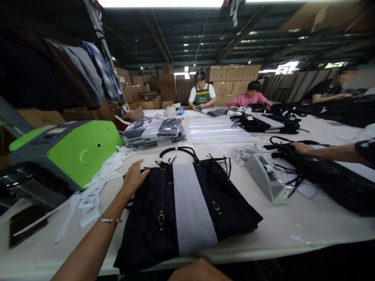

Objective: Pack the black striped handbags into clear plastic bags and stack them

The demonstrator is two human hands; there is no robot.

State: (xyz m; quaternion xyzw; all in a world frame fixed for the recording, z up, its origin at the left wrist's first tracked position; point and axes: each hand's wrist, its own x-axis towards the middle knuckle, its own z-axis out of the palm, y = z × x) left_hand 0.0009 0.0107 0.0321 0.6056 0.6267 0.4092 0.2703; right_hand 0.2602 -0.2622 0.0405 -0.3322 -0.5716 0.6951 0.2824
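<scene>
A black handbag point(155, 199) lies flat on the table before me, with gold-coloured buckles, tassel cords and two-ended looped handles at its far edge. Down its middle runs a strip of pale grey sheet point(193, 207). My left hand point(135, 176) is at the bag's upper left corner, fingers stretched out and thumb against the black edge. At the bottom of the view, by the bag's near edge, is my right hand point(200, 270). Only its back shows, slightly blurred, and its fingers are hidden.
Left stand a green machine point(84, 152), paper labels point(93, 195) and a phone point(27, 224). Behind lie plastic-wrapped bags point(155, 130) and clear plastic sleeves point(216, 130). A grey tape dispenser point(268, 177) stands right, near a co-worker's hand point(303, 149) on another black bag point(331, 179).
</scene>
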